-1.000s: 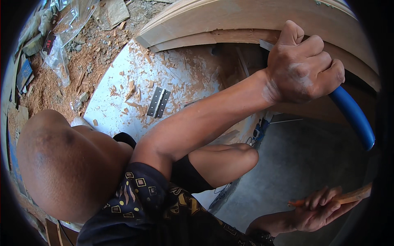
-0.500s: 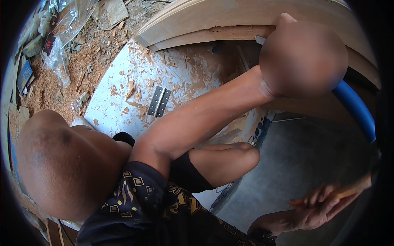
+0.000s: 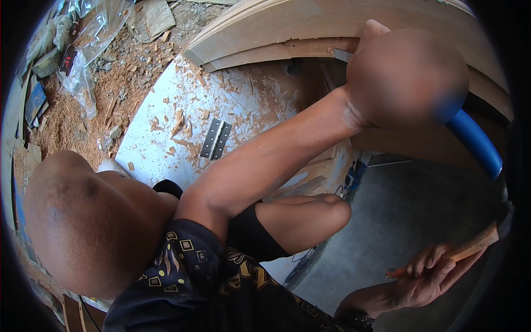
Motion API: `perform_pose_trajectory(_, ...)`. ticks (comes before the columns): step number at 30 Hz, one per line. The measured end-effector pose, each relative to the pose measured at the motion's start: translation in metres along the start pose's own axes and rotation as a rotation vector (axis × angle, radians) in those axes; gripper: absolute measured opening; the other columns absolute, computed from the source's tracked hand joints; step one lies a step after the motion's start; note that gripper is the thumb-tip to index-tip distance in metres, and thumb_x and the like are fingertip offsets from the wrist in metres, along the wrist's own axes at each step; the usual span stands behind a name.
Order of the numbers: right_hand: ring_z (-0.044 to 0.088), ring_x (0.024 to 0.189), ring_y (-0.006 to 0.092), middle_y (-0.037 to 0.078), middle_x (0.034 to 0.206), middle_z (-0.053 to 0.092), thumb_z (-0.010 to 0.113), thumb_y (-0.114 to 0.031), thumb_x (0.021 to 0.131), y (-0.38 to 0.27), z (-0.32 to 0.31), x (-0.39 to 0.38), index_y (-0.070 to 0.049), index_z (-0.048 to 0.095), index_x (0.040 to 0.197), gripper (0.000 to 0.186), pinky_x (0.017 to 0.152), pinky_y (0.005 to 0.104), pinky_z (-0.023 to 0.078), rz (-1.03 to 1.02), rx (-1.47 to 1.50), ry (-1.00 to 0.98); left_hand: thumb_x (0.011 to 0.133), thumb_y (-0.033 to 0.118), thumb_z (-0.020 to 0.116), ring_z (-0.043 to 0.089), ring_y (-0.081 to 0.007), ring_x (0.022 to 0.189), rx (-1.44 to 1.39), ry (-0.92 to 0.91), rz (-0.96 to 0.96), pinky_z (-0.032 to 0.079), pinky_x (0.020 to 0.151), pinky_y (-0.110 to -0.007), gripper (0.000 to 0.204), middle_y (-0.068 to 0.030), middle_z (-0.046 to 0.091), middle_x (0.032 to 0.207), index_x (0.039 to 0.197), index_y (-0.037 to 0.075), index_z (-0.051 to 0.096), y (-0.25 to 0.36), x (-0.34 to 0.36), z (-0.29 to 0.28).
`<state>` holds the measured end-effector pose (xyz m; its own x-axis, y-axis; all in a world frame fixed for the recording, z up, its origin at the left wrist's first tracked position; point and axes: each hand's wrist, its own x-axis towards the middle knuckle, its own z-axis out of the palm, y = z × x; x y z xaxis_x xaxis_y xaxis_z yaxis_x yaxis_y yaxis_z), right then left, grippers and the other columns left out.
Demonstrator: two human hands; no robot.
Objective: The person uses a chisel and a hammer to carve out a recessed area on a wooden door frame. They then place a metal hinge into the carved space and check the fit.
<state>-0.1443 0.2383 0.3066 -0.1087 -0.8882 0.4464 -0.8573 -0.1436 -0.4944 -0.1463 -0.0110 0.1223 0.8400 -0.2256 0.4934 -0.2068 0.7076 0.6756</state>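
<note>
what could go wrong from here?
1. If the right hand swings the wooden-handled tool at the blue handle, a miss might strike the left hand gripping it.
2. The hinge lies among wood shavings on the white board; a bump might shift it or hide it under debris.

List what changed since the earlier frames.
The left hand and its blue-handled tool shifted slightly left and up in view. In the right hand, the wooden handle's far end swung upward in view. Nothing visibly grabbed or released, though the left hand is blurred. The hinge still lies on the white board.
</note>
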Motion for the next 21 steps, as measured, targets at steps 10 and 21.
perform_pose_trajectory(10,0.037,0.055,0.0056,0.008,0.085,0.047,0.044,-0.016,0.111,-0.007,0.003,0.005,-0.011,0.018,0.165,0.06,0.039,0.0164,0.03,-0.021,-0.005,0.114,0.068,0.026,0.07,0.041,-0.0124,0.053,-0.028,-0.019,-0.015,0.026,0.062,-0.036,0.017,0.0076,0.037,0.052,0.072,0.019,0.055,0.017,0.008,-0.004)
perform_pose_trajectory(21,0.035,0.058,0.0083,0.008,0.086,0.04,0.043,-0.015,0.111,-0.005,0.002,0.006,-0.012,0.023,0.164,0.056,0.037,0.0165,0.03,-0.159,0.103,0.067,0.067,0.026,0.071,0.039,-0.0124,0.051,-0.071,0.077,-0.061,0.025,0.061,-0.036,0.018,0.009,0.034,0.049,0.067,0.019,0.053,0.0,0.015,0.001)
